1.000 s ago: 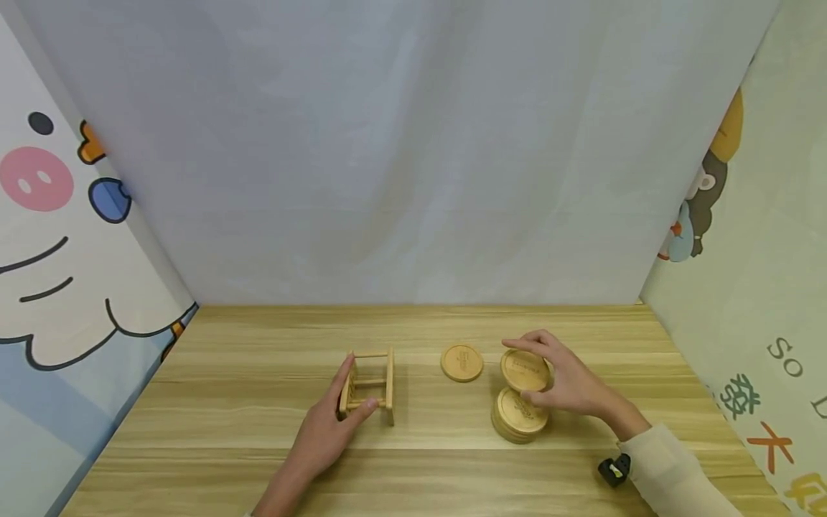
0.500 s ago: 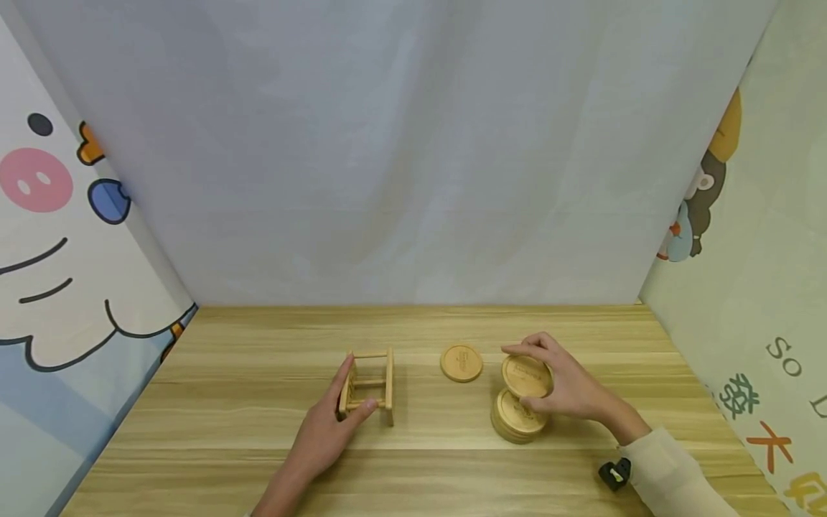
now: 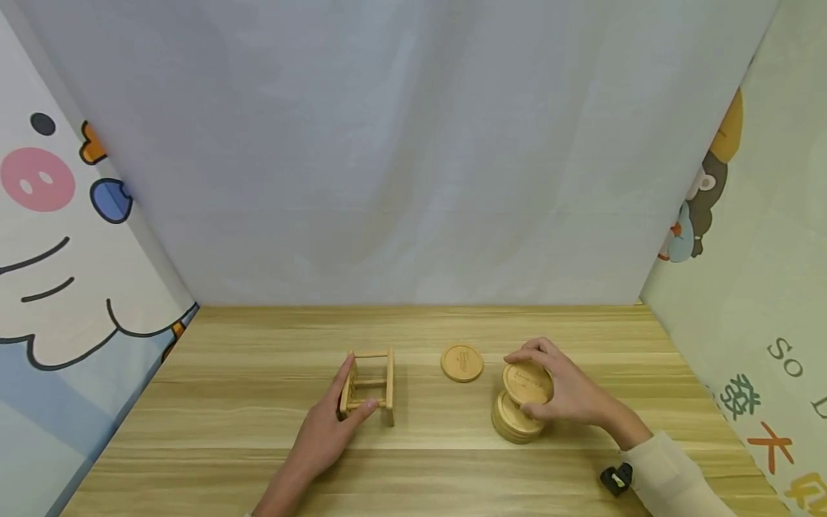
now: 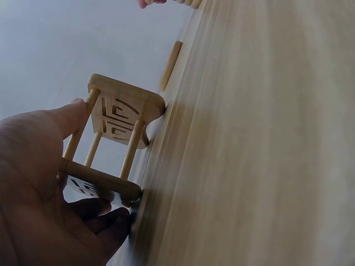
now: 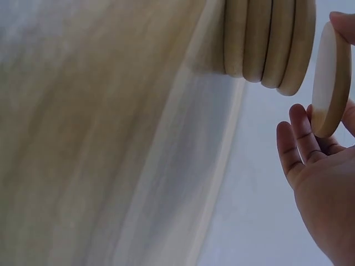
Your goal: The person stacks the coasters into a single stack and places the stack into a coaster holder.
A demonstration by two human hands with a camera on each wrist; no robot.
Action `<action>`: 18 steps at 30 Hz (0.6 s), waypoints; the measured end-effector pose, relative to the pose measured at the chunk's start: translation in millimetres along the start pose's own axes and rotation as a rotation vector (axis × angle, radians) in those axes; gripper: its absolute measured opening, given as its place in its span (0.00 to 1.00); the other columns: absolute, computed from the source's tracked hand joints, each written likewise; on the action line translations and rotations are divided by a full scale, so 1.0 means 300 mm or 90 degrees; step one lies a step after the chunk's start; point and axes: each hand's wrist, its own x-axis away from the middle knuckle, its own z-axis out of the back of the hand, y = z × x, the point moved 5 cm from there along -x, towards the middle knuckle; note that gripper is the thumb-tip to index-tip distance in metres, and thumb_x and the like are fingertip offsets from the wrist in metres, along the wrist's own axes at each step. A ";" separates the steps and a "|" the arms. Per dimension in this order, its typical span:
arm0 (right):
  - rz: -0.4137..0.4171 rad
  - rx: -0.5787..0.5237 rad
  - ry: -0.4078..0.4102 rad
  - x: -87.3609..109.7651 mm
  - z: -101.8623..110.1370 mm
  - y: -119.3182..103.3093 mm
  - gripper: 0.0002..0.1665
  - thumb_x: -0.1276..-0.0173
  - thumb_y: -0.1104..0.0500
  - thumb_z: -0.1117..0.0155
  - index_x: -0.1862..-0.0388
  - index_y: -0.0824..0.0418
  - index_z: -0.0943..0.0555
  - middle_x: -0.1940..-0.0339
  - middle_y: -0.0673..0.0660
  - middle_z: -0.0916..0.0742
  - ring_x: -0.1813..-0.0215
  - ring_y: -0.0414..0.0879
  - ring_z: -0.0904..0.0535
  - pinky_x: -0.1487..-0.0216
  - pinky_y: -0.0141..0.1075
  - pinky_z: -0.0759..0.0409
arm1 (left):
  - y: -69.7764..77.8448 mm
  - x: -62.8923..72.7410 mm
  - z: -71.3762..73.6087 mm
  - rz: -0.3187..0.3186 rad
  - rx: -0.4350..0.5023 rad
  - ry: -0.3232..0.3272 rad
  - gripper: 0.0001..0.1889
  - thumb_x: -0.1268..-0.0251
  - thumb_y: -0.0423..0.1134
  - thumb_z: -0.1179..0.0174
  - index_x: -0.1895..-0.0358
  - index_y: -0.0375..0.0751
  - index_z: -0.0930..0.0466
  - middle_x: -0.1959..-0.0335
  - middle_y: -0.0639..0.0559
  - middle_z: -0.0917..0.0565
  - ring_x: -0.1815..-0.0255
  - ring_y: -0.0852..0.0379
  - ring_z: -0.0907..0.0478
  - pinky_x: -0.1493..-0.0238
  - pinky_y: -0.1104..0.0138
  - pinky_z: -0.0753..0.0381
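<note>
A small wooden coaster holder [image 3: 390, 380], with carved side panels joined by round rods, stands on the table; its cut-out panel [image 4: 125, 113] shows in the left wrist view. My left hand [image 3: 326, 431] grips its left side, thumb on the near rod. At the right, my right hand [image 3: 568, 388] pinches one round wooden coaster [image 3: 528, 383] by its edges between thumb and fingers. In the right wrist view that coaster [image 5: 333, 80] is apart from the stack of coasters [image 5: 269, 44]. The stack [image 3: 513, 424] lies just below it on the table.
A single coaster [image 3: 461, 362] lies flat between the holder and the stack. A small black object [image 3: 617, 479] is by the right sleeve. The wooden table [image 3: 258, 345] meets a pale cloth backdrop [image 3: 413, 179] at its far edge; printed panels flank it.
My right hand has lowered slightly with the pinched coaster, bringing it nearer the stack in the head view. My left hand and the holder have stayed put.
</note>
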 end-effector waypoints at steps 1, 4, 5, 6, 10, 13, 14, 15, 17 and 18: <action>0.001 0.001 0.000 0.001 -0.002 0.000 0.42 0.47 0.55 0.12 0.31 0.57 0.15 0.39 0.51 0.21 0.38 0.45 0.24 0.37 0.44 0.22 | 0.000 -0.001 0.000 -0.001 -0.001 0.001 0.46 0.16 0.60 0.38 0.06 0.59 0.53 0.21 0.23 0.28 0.27 0.21 0.24 0.32 0.29 0.23; 0.004 0.005 0.000 0.006 -0.006 0.003 0.44 0.47 0.55 0.12 0.30 0.57 0.16 0.38 0.51 0.20 0.37 0.45 0.24 0.36 0.45 0.22 | 0.002 -0.001 0.001 -0.004 -0.001 0.003 0.46 0.16 0.59 0.37 0.06 0.58 0.52 0.22 0.23 0.27 0.27 0.21 0.23 0.32 0.29 0.23; 0.006 0.004 -0.002 0.008 -0.008 0.003 0.44 0.47 0.54 0.12 0.29 0.58 0.16 0.38 0.51 0.20 0.37 0.45 0.24 0.35 0.46 0.22 | 0.004 -0.001 0.003 -0.006 -0.001 0.004 0.46 0.16 0.59 0.37 0.06 0.58 0.52 0.22 0.23 0.27 0.27 0.21 0.23 0.32 0.29 0.23; 0.007 0.003 -0.006 0.009 -0.009 0.003 0.45 0.47 0.54 0.12 0.28 0.58 0.16 0.38 0.51 0.20 0.37 0.45 0.24 0.35 0.46 0.22 | 0.006 -0.001 0.004 -0.007 0.000 0.003 0.46 0.16 0.59 0.37 0.06 0.57 0.52 0.22 0.22 0.27 0.28 0.21 0.23 0.33 0.29 0.22; 0.010 -0.003 -0.019 0.015 -0.014 0.002 0.46 0.45 0.52 0.12 0.27 0.59 0.18 0.37 0.52 0.20 0.36 0.45 0.24 0.35 0.46 0.21 | 0.009 -0.001 0.005 -0.003 0.003 0.001 0.46 0.16 0.59 0.37 0.06 0.56 0.52 0.23 0.22 0.26 0.28 0.22 0.22 0.33 0.29 0.22; 0.017 -0.007 -0.026 0.017 -0.018 0.002 0.46 0.45 0.52 0.12 0.26 0.59 0.18 0.37 0.53 0.20 0.36 0.45 0.24 0.36 0.45 0.21 | 0.004 0.000 0.000 0.003 0.005 -0.001 0.46 0.16 0.59 0.37 0.06 0.57 0.52 0.23 0.23 0.26 0.27 0.22 0.23 0.32 0.29 0.23; 0.020 -0.008 -0.027 0.017 -0.019 0.001 0.46 0.45 0.52 0.12 0.27 0.59 0.18 0.37 0.52 0.19 0.36 0.45 0.24 0.36 0.44 0.21 | 0.003 0.000 0.000 0.003 0.006 -0.001 0.46 0.16 0.59 0.37 0.06 0.58 0.53 0.23 0.23 0.26 0.27 0.22 0.23 0.32 0.29 0.23; 0.024 -0.008 -0.028 0.018 -0.020 0.001 0.45 0.45 0.52 0.12 0.27 0.59 0.18 0.37 0.53 0.19 0.36 0.44 0.23 0.36 0.43 0.21 | 0.002 0.000 -0.001 0.002 0.007 -0.001 0.46 0.16 0.59 0.37 0.06 0.58 0.53 0.23 0.23 0.26 0.27 0.22 0.23 0.32 0.29 0.23; 0.033 -0.011 -0.030 0.018 -0.023 -0.002 0.44 0.45 0.52 0.12 0.29 0.60 0.17 0.38 0.53 0.19 0.37 0.44 0.23 0.36 0.41 0.21 | 0.000 0.001 -0.001 0.002 0.008 -0.001 0.46 0.16 0.60 0.38 0.06 0.58 0.53 0.23 0.23 0.26 0.27 0.23 0.23 0.31 0.29 0.23; 0.039 -0.012 -0.031 0.018 -0.025 -0.003 0.44 0.45 0.53 0.12 0.30 0.61 0.17 0.38 0.53 0.19 0.38 0.44 0.23 0.36 0.40 0.21 | 0.000 0.001 -0.001 0.002 0.009 -0.001 0.46 0.16 0.60 0.38 0.06 0.59 0.53 0.22 0.23 0.27 0.26 0.23 0.23 0.31 0.29 0.23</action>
